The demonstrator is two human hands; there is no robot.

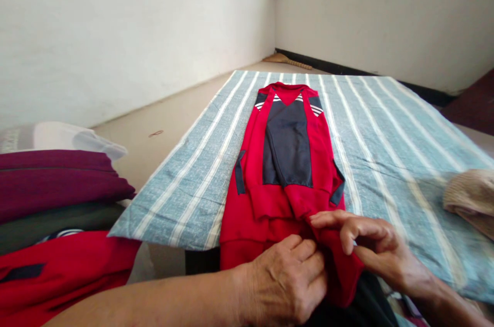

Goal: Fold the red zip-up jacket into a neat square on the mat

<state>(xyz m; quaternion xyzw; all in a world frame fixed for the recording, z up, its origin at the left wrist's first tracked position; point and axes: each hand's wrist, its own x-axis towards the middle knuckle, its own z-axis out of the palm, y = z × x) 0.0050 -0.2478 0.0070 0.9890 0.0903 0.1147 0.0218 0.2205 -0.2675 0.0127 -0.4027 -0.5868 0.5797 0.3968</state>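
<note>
A red and dark navy jacket [287,152] with white stripes near its shoulders lies lengthwise, sides folded in, on a blue-and-white striped cloth [193,177]. Its lower end hangs over the near edge. My left hand [287,280] is closed on the red fabric at that end, its fingertips hidden by the back of the hand. To its right, my right hand [374,244] rests its fingertips on the red cloth, with the index finger extended and the thumb apart from it.
At the left stands a pile of clothes: a red garment [92,265], a dark green one [77,221], a maroon one [57,183] and a whitish plastic bag [65,136]. A beige knitted item [469,193] lies at the right. A broom [287,61] lies by the far corner.
</note>
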